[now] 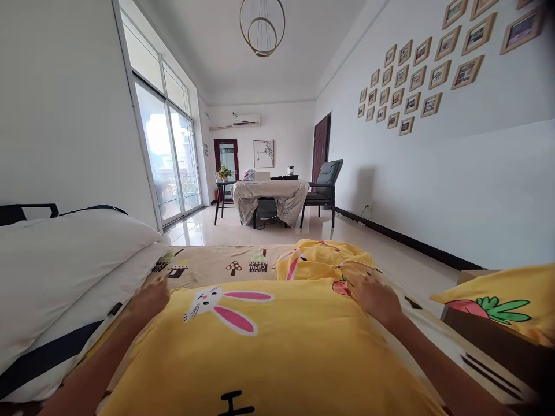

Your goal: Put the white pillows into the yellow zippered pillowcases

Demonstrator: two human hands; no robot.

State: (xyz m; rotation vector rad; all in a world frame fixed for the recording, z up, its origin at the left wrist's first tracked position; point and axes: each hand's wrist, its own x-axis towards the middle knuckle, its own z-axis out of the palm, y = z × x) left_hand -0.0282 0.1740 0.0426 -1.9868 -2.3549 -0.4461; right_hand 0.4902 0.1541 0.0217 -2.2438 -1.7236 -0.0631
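A yellow pillow (295,346) with a printed rabbit face and pink ears lies across the bed in front of me. My left hand (152,296) is closed at its far left corner, fingers pinching the cloth. At the far right corner, beside a printed carrot, my right hand (376,296) grips the fabric with bent fingers. Just beyond the pillow, near my right hand, sits a crumpled yellow cloth (318,257) with a similar print. Both rest on a beige sheet (212,268) patterned with mushrooms and houses.
White bedding (78,248) is piled at the left. A cardboard box (485,332) at the right has a yellow carrot-print cloth (511,297) over it. Beyond the bed stand a covered table (271,188), a dark chair (325,185) and a plant stand (223,185).
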